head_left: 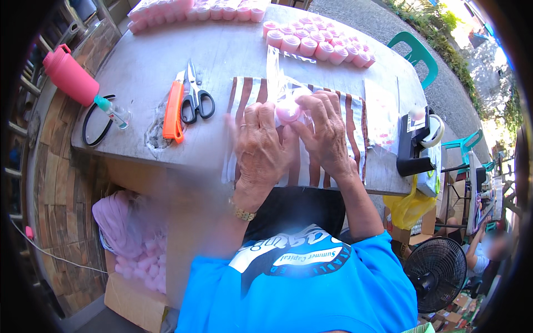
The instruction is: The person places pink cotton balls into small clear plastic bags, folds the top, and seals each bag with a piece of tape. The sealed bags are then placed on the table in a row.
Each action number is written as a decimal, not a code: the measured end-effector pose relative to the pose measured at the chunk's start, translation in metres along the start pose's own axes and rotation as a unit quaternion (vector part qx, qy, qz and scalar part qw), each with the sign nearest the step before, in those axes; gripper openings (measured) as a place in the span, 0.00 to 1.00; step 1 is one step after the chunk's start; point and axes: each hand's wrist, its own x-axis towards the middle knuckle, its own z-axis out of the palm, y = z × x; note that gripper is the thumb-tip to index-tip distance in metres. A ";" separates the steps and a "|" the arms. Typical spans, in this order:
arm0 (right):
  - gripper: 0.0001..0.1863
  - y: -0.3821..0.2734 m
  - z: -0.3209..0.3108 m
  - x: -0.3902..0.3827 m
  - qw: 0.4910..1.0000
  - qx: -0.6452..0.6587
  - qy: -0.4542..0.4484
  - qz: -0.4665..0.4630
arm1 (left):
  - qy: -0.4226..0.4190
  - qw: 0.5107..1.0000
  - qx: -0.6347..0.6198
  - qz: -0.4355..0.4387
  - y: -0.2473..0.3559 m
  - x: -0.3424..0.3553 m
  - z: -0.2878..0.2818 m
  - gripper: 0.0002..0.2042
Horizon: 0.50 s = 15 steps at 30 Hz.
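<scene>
Over a brown-and-white striped cloth (294,172), my two hands pinch a small round pink roll (287,113) inside a clear plastic bag (275,69). My left hand (261,141) presses it from the left, fingers curled. From the other side, my right hand (325,130) grips it between thumb and fingers. The bag's loose end stands up beyond the roll. Left of the cloth lie black-handled scissors (196,102) and an orange box cutter (174,108).
Several wrapped pink rolls (316,41) stand at the table's far side, near more packs (200,11). A pink tumbler (71,75) and small bottle (114,112) are at left; a black tape dispenser (415,144) is at right. Below are a carton (136,299) of pink pieces and a fan (436,275).
</scene>
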 end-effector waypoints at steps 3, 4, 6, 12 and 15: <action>0.12 0.006 0.002 0.002 0.997 -0.054 -0.007 -0.051 | -0.080 0.994 0.078 -0.022 -0.008 0.004 0.000 0.08; 0.12 0.008 0.003 0.003 0.997 -0.056 0.005 -0.059 | -0.086 0.994 0.065 -0.010 -0.012 0.004 0.003 0.07; 0.11 0.006 0.006 0.006 0.996 -0.065 0.011 -0.063 | -0.071 0.996 0.048 0.028 -0.017 0.002 0.008 0.06; 0.10 -0.001 0.001 0.007 0.996 -0.043 -0.080 -0.010 | -0.076 0.996 -0.029 0.028 -0.008 -0.012 0.001 0.03; 0.16 0.012 -0.033 0.032 0.962 0.155 -0.225 0.028 | -0.065 0.998 -0.005 0.001 -0.009 -0.017 0.001 0.06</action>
